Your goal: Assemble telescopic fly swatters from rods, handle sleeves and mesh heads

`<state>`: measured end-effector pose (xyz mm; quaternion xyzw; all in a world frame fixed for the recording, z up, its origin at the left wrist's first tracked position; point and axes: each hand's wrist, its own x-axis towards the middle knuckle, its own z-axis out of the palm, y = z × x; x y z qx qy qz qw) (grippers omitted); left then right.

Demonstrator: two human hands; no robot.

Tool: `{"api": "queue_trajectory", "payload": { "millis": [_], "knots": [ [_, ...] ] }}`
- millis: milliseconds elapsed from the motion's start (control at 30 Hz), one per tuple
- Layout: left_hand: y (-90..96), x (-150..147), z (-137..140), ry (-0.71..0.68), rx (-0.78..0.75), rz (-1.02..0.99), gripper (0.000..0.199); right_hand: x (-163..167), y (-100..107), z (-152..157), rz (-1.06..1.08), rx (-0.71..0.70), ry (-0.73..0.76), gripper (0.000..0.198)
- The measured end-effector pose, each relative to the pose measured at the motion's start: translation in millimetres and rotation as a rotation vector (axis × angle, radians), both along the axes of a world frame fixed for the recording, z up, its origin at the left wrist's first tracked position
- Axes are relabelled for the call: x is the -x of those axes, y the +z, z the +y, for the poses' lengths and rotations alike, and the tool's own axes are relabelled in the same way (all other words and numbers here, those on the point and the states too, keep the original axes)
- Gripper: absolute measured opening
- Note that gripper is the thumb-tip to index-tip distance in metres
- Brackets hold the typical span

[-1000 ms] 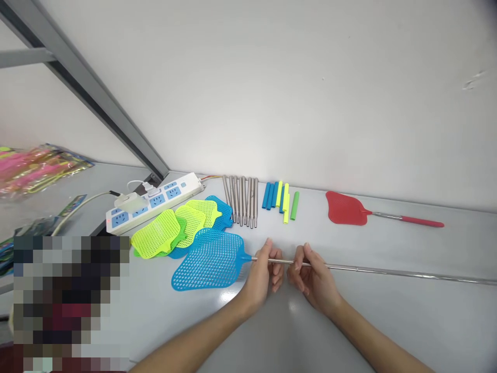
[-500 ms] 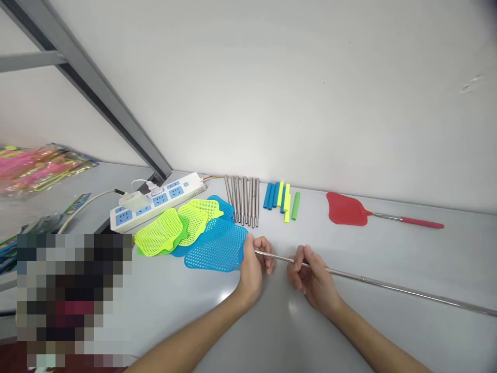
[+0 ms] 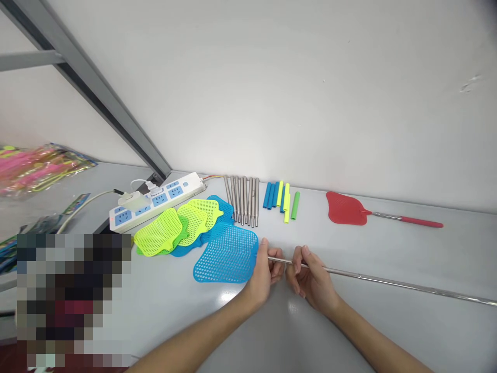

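Note:
My left hand (image 3: 264, 272) is closed round the neck of a blue fly swatter head (image 3: 227, 256), where the thin end of a long metal telescopic rod (image 3: 384, 281) meets it. The joint itself is hidden by my fingers. A short way to the right, my right hand (image 3: 312, 274) grips the same rod between thumb and fingers. From there the rod slopes slightly down past the right edge of the view. Beyond my left hand lie loose yellow-green swatter heads (image 3: 157, 233) and other blue and green ones, overlapping.
Several short metal rods (image 3: 244, 202) lie side by side near the wall, next to blue and yellow sleeves (image 3: 276, 196) and a green sleeve (image 3: 295, 205). A red fly swatter (image 3: 347, 209) rests at right. A power strip (image 3: 190, 184) and bagged goods (image 3: 39, 168) are at left.
My left hand has moved right and slightly toward me with the blue swatter head, closer to my right hand. The rod's far end has swung up a little.

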<state>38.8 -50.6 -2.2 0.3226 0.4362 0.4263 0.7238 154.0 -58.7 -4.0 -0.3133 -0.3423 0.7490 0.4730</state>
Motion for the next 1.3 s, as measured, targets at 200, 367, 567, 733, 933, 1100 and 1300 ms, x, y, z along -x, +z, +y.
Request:
{"api": "queue_trajectory", "payload": {
  "millis": [200, 367, 567, 733, 933, 1100, 1300],
  "knots": [
    [-2.7, -4.4, -4.4, 0.018, 0.027, 0.003, 0.054, 0.3, -1.8, -0.7, 0.018, -0.018, 0.044, 0.039],
    [-2.1, -3.5, -3.1, 0.017, 0.013, -0.006, 0.053, 1.0, -4.6, 0.1, 0.024, -0.023, 0.036, 0.04],
    [0.6, 0.0, -0.6, 0.051, -0.003, 0.006, 0.052, 1.1, -6.7, 2.6, -0.005, -0.005, -0.001, 0.04],
    [0.8, 1.3, -0.8, 0.116, -0.048, 0.016, 0.049, -0.8, -5.6, 4.0, -0.005, 0.014, -0.005, 0.043],
    [2.7, 6.2, 4.5, 0.187, -0.088, -0.002, 0.047, -1.0, -4.3, 5.8, 0.012, 0.036, -0.055, 0.029],
    [5.5, 11.3, 10.5, 0.253, -0.101, -0.007, 0.047, 1.1, -3.4, 7.0, -0.014, 0.061, -0.105, 0.027],
    [8.7, 14.3, 15.2, 0.307, -0.105, -0.049, 0.05, 2.1, -4.1, 5.4, -0.062, 0.073, -0.153, 0.031]
  ]
}}
